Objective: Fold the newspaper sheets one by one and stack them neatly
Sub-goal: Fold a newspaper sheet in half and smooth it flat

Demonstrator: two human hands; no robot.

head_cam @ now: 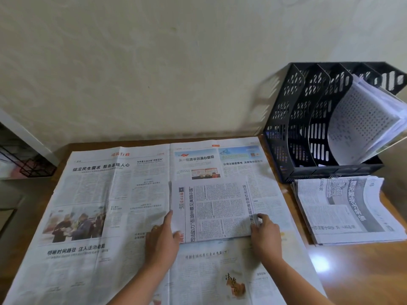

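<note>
A folded newspaper sheet (214, 211) lies on top of a large open newspaper spread (99, 205) that covers most of the wooden table (352, 271). My left hand (161, 241) rests at the folded sheet's left edge, with the thumb on its lower left corner and a finger along the fold. At the sheet's right edge, my right hand (265, 232) pinches the paper between thumb and fingers. A stack of folded newspapers (345, 210) sits on the table to the right.
A black perforated file rack (308, 128) with loose papers (363, 122) stands at the back right against the wall. A dark wire rack (28, 164) sits on the floor beyond the table's left edge.
</note>
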